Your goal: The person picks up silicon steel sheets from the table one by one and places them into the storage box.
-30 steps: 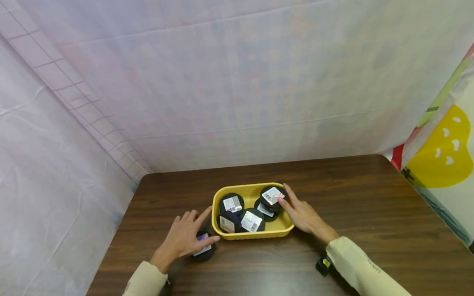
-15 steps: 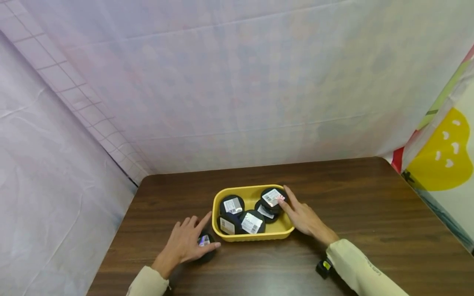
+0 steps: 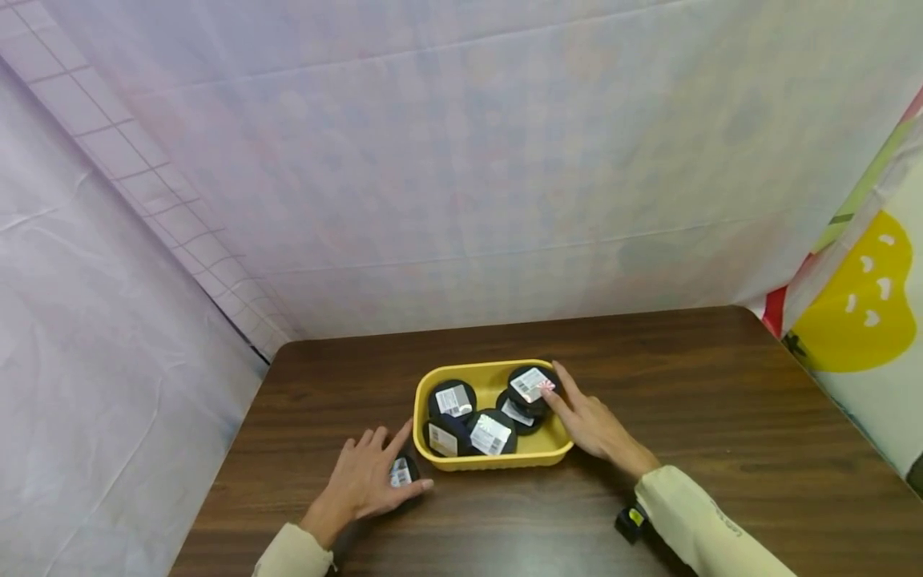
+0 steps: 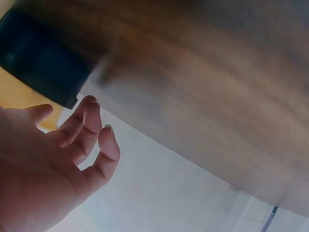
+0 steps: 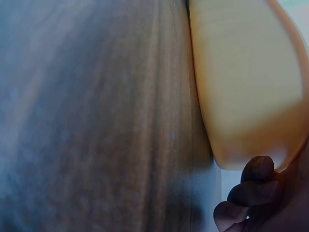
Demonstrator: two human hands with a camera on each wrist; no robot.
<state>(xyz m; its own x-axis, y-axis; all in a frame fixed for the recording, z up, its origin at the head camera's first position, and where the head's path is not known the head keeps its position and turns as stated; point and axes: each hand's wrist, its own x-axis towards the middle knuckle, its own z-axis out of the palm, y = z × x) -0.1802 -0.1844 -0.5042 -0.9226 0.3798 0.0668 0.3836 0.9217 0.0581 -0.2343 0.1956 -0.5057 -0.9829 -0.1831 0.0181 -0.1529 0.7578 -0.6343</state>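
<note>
A yellow plastic basket (image 3: 479, 462) sits mid-table with several round black discs inside, each with a white barcode label; one labelled disc (image 3: 490, 433) lies near the front wall. My right hand (image 3: 593, 421) grips the basket's right end, thumb over the rim and touching the topmost disc (image 3: 530, 383). In the right wrist view its fingers (image 5: 258, 186) curl beside the basket's outer wall. Left of the basket, my left hand (image 3: 364, 481) spans another black disc (image 3: 402, 471) on the table, thumb and index extended around it. The left wrist view shows that dark disc (image 4: 41, 55) beyond loosely bent fingers (image 4: 104, 157).
The brown wooden table (image 3: 685, 361) reaches back to a pale hanging cloth (image 3: 461, 200). A small black boxy item with a yellow-green patch (image 3: 630, 522) shows below the right sleeve. At far right hangs a cloth with a yellow print (image 3: 858, 296).
My left hand has shifted slightly right and covers more of the loose disc, whose label now shows nearer the basket. The right hand and basket stay put.
</note>
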